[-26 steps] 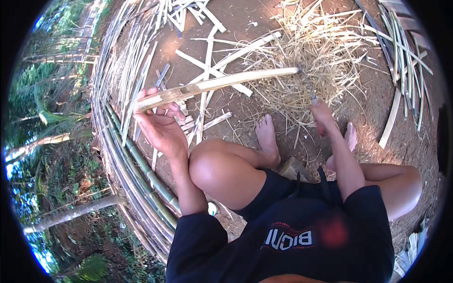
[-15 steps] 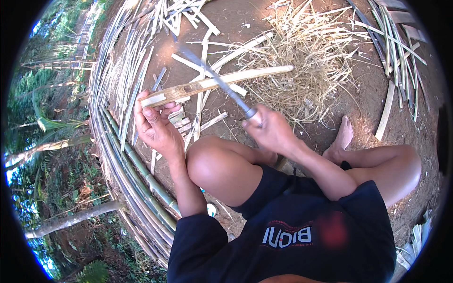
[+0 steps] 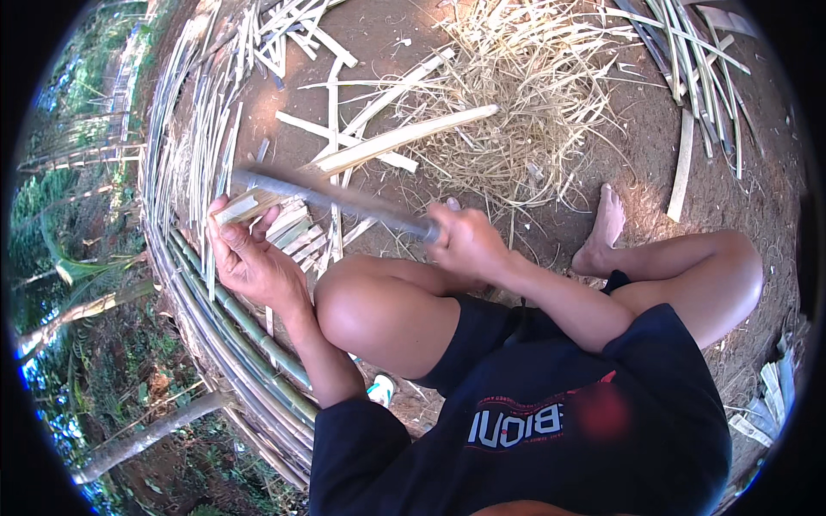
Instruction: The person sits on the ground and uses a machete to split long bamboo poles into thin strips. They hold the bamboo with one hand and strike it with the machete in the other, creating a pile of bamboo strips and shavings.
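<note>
Dirt [image 3: 383, 24] is surrounding the shavings [image 3: 538, 112] — left of them, the left hand [image 3: 262, 268] is pinching a strip [image 3: 400, 138], pale tip seemingly pared, brown end less so — the right hand [image 3: 471, 245] is gripping a knife [image 3: 344, 199].

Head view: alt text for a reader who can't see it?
A person's right hand holds a long blade over a pale split strip, which the left hand grips near one end. Beyond lies a heap of shavings.

"Supporting surface?"
"Brown earthen ground [image 3: 379, 30]."
"Lying on it?"
"A loose heap of pale shavings [image 3: 529, 103]; crossed pale strips [image 3: 397, 95], left of the heap; one pale slat [image 3: 682, 163], right of it; long poles [image 3: 275, 351], side by side, far left."
</note>
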### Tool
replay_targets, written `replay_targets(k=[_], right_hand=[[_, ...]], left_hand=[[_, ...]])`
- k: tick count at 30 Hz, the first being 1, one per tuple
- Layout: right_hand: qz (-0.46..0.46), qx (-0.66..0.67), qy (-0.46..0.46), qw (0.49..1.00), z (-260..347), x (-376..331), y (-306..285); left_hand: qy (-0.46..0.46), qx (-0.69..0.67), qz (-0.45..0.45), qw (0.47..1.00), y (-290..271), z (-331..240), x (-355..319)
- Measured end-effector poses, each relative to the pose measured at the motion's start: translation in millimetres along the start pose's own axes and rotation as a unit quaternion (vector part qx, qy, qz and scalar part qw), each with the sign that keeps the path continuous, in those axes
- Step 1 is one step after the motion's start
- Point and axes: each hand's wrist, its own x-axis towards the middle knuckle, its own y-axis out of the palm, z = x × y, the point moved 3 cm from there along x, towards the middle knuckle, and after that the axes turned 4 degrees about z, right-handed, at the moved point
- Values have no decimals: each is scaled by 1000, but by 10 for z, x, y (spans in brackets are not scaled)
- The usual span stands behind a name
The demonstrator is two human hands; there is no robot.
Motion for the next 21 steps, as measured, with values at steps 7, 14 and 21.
replay_targets(k=[7,14,21], right_hand=[[0,-33,236,971,-934,32,-269],[-23,-83,326,942,-2150,-144,-336],[-41,-71,337,938,-1985,-83,-339]], left_hand=[[-6,13,-7,1000,-138,46,-2],[-37,33,-27,998,-97,59,18],[-57,19,-34,998,-109,128,69]])
